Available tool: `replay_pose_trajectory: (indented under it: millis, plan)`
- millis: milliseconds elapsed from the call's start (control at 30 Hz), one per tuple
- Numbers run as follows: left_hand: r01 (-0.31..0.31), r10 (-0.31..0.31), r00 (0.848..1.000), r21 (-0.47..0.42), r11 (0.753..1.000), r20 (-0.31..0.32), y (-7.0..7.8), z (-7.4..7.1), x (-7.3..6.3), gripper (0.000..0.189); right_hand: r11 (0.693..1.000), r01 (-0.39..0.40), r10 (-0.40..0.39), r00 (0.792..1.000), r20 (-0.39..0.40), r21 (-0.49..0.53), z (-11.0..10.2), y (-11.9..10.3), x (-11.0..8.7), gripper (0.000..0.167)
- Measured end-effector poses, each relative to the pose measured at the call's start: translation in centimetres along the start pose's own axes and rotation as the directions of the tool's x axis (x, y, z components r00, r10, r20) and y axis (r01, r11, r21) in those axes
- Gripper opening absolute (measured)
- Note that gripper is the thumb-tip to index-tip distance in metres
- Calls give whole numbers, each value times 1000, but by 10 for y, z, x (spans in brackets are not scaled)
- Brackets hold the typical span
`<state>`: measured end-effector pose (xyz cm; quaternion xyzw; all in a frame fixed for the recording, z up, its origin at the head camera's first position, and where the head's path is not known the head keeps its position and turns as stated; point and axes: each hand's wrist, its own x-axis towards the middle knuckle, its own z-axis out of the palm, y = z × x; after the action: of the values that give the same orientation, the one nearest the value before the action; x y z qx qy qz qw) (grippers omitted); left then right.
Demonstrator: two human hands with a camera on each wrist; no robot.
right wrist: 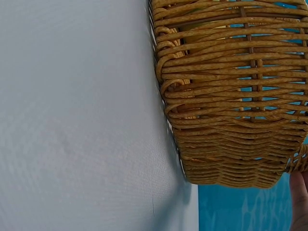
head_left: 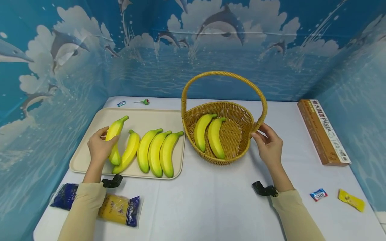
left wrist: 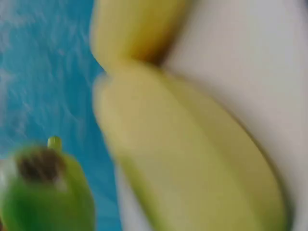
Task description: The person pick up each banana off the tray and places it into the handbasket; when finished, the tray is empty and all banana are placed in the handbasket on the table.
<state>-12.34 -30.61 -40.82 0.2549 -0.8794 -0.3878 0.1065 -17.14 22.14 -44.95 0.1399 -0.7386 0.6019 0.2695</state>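
Observation:
My left hand [head_left: 101,146] grips a yellow banana [head_left: 116,128] by its middle over the left part of a beige tray [head_left: 144,116]. Close by on the tray lies a single banana [head_left: 130,152], with a group of three bananas [head_left: 156,152] to its right. In the left wrist view, a blurred green banana end [left wrist: 53,197] shows at lower left, beside large blurred bananas [left wrist: 178,149]. With thumb and fingers, my right hand [head_left: 270,145] holds the right rim of a wicker basket [head_left: 221,161] at the handle's base. Two bananas [head_left: 215,139] lie inside it.
A brown pasta box [head_left: 324,132] lies at the right, with small wrapped sweets [head_left: 318,194] and a yellow packet [head_left: 351,200] nearer. Below the left forearm are a yellow bag [head_left: 116,209] and a dark blue bag [head_left: 64,196]. A lollipop [head_left: 145,101] lies behind the tray.

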Motion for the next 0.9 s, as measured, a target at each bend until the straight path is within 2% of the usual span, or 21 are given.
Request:
replay_pose_trajectory:
  millis: [67,133,233,333,467,567,667,700,767,900]
  plan:
    - [-60,60,998,-14,998,-13,16,3,-10,59,1000,-2,2,1000,-2,0,0,0,0,47]
    - [-143,142,990,-30,989,-27,32,8,-20,58,1000,-4,4,1000,-3,2,-1,0,0,47]
    - [-277,277,961,-58,959,-19,56,20,-37,56,1000,0,0,1000,-3,-6,-1,-1,0,47]
    - [-399,404,914,-103,911,27,79,37,-55,54,1000,10,-10,1000,0,-14,0,-1,0,47]
    - [-491,518,849,-199,848,109,113,68,-81,54,1000,20,-20,1000,4,-18,0,-2,0,47]
    - [-521,572,803,-270,809,165,140,96,-96,53,1000,21,-21,1000,6,-20,1,-6,1,46]
    - [-528,594,774,-294,797,219,166,125,-108,52,1000,22,-22,1000,12,-22,2,-17,1,44]
    - [-529,595,769,-290,798,234,174,135,-110,52,999,22,-22,1000,14,-23,2,-21,1,43]
    - [-524,586,769,-273,807,256,189,153,-114,52,999,19,-19,1000,16,-28,3,-28,2,42]
    - [-509,560,785,-241,826,265,210,189,-116,54,1000,24,-24,1000,9,-5,3,-30,1,41]
